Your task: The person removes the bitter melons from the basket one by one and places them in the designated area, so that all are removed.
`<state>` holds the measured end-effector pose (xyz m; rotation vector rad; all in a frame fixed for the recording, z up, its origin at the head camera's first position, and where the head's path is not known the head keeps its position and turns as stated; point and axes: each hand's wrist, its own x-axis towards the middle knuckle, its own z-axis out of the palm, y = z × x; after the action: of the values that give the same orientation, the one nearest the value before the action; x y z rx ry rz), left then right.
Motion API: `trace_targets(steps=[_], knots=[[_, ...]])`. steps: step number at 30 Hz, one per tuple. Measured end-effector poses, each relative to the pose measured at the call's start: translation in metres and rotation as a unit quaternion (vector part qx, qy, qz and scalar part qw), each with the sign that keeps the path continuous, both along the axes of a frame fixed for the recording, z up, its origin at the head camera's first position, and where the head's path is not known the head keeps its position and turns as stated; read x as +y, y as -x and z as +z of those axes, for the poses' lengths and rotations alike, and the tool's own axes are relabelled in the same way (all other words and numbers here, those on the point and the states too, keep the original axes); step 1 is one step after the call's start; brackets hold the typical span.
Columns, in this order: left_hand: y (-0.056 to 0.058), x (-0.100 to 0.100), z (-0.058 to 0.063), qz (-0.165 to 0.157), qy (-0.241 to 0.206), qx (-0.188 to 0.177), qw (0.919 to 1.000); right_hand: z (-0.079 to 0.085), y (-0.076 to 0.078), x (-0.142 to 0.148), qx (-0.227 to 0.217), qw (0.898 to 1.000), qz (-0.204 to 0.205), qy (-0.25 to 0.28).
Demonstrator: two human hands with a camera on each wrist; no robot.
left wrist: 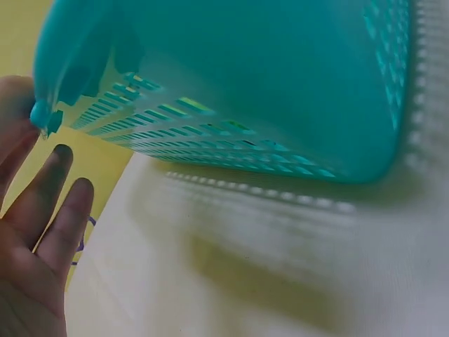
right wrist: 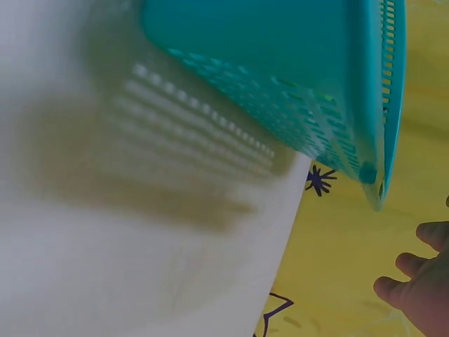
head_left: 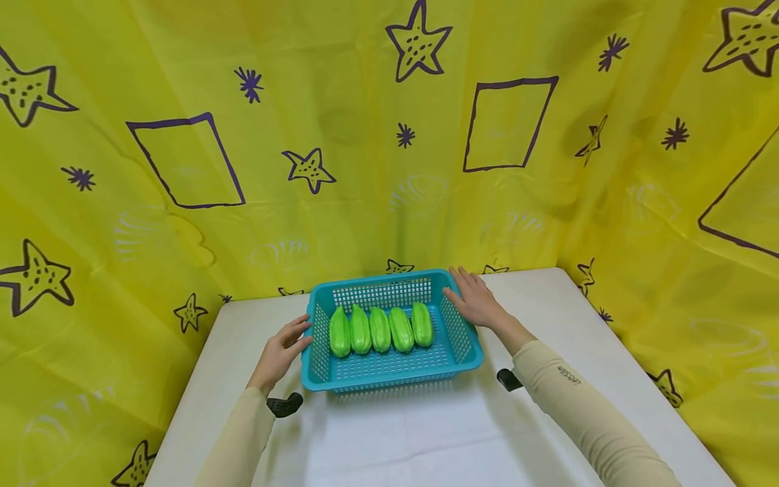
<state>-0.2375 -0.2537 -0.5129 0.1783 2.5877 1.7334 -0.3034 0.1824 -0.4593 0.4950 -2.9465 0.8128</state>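
A teal plastic basket (head_left: pixel 447 328) with mesh sides sits on the table in the head view. Inside it, several long green ridged vegetables (head_left: pixel 380 330) lie side by side in a row. At the basket's left end is my left hand (head_left: pixel 281 353), fingers loosely bent and spread by the rim; in the left wrist view one finger overlaps the rim, and whether it touches cannot be told. My right hand (head_left: pixel 477 303) is beside the right end near the far corner, fingers extended. The right wrist view shows those fingertips (right wrist: pixel 388 286) apart from the basket wall (right wrist: pixel 280 42).
The white table (head_left: pixel 414 446) extends in front of the basket and to both sides. A yellow curtain (head_left: pixel 365 230) printed with stars hangs close behind the basket and along both sides. Black straps or devices (head_left: pixel 285 406) are at both wrists.
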Motion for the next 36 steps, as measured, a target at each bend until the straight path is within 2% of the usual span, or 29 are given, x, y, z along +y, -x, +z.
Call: trace_targets(steps=[8, 13, 20, 27, 36], knots=[[0.000, -0.001, -0.005, 0.001, -0.028, -0.014, 0.9995, 0.009, 0.006, -0.011, -0.024, 0.995, 0.009, 0.099], [0.000, 0.000, -0.008, 0.005, -0.055, -0.029, 0.9980, 0.013, 0.009, -0.018, -0.043, 0.990, 0.006, 0.133], [-0.001, 0.001, -0.011, 0.006, -0.074, -0.028, 0.9969, 0.019, 0.007, -0.026, -0.077, 0.987, 0.000, 0.141], [-0.003, 0.006, -0.012, 0.013, -0.096, -0.029, 0.9948, 0.025, 0.006, -0.029, -0.085, 0.985, -0.004, 0.147], [-0.004, 0.009, -0.016, 0.018, -0.135, -0.041, 0.9899, 0.024, 0.008, -0.032, -0.110, 0.979, 0.004, 0.171]])
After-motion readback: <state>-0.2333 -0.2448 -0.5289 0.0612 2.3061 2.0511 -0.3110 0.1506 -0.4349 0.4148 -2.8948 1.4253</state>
